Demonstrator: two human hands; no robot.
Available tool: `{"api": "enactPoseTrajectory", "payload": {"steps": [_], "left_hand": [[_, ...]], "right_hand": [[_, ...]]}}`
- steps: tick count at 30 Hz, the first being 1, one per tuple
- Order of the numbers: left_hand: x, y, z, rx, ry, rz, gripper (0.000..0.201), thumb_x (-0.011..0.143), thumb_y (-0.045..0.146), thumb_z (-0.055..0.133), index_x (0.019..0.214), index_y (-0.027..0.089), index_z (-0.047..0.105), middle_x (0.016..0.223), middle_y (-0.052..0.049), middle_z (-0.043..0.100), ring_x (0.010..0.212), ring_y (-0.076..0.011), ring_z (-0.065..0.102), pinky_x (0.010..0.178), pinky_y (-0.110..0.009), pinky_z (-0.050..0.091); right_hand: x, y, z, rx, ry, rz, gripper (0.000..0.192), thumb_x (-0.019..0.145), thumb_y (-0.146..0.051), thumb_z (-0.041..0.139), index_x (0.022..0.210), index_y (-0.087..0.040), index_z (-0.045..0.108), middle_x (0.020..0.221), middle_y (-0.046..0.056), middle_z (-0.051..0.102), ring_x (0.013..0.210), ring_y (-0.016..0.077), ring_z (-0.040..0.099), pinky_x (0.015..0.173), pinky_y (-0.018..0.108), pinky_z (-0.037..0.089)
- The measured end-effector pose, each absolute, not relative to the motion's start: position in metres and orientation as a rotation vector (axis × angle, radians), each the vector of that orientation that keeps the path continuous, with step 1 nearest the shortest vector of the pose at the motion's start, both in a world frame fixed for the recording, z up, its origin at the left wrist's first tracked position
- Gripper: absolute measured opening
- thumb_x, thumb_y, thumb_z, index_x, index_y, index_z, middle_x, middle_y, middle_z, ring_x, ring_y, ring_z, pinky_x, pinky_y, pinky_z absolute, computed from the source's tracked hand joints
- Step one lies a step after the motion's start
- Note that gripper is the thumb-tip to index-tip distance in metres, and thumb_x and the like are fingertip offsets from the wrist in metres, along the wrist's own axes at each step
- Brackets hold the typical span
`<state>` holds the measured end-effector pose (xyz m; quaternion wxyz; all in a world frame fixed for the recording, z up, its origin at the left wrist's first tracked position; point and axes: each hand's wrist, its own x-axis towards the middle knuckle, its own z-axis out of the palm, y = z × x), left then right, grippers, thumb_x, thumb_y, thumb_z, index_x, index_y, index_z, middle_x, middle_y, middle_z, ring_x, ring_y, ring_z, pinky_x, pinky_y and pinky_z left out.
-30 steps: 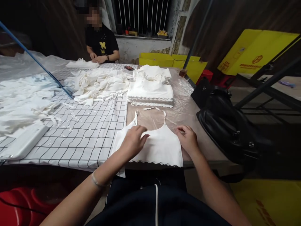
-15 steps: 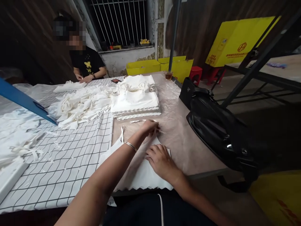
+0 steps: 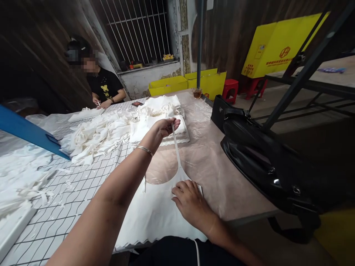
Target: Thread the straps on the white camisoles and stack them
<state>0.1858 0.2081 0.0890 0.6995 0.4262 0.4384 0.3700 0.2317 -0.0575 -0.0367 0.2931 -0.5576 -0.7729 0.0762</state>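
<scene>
A white camisole with a wavy hem lies spread at the table's near edge. My left hand, with a bangle at the wrist, is closed on the end of one thin shoulder strap and holds it stretched away from me. Flat on the camisole, just below that strap's base, rests my right hand, its fingers slightly bent and apart. The other strap is partly hidden behind my left forearm. Beyond my left hand stands a stack of folded white camisoles.
Loose white garments are heaped on the checked cloth at left, near a blue post. A black bag lies along the right edge. A glass of brown drink stands far back. A co-worker sits across the table.
My left hand has moved away from me and upward, drawing the strap out straight over the table towards the stack. My right hand stays on the camisole.
</scene>
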Motion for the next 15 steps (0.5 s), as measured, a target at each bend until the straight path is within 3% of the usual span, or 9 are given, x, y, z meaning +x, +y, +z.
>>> {"api": "enactPoseTrajectory", "payload": {"steps": [7,11,15], "left_hand": [[0.166,0.175,0.096,1.985,1.001,1.115,0.012,0.081,0.012,0.065,0.086,0.018,0.074,0.095,-0.007,0.074,0.099,-0.0214,0.067,0.087,-0.028,0.05],[0.156,0.163,0.097,2.191,1.129,1.071,0.018,0.076,0.007,0.062,0.083,0.018,0.075,0.083,-0.006,0.075,0.082,-0.0194,0.069,0.075,-0.026,0.05],[0.151,0.153,0.103,2.012,1.13,1.012,0.016,0.077,0.013,0.062,0.061,0.014,0.067,0.059,-0.003,0.067,0.058,-0.0144,0.062,0.056,-0.021,0.043]], "right_hand": [[0.231,-0.056,-0.035,-1.505,-2.073,0.175,0.015,0.086,-0.013,0.072,0.092,-0.021,0.061,0.094,0.004,0.059,0.093,0.0235,0.051,0.085,0.039,0.04],[0.231,-0.055,-0.032,-1.53,-2.083,0.151,0.016,0.085,-0.011,0.072,0.092,-0.021,0.061,0.094,0.003,0.06,0.093,0.0227,0.052,0.085,0.037,0.04],[0.232,-0.054,-0.03,-1.545,-2.082,0.151,0.016,0.085,-0.011,0.073,0.091,-0.021,0.062,0.094,0.002,0.06,0.093,0.0221,0.052,0.085,0.036,0.04]]}}
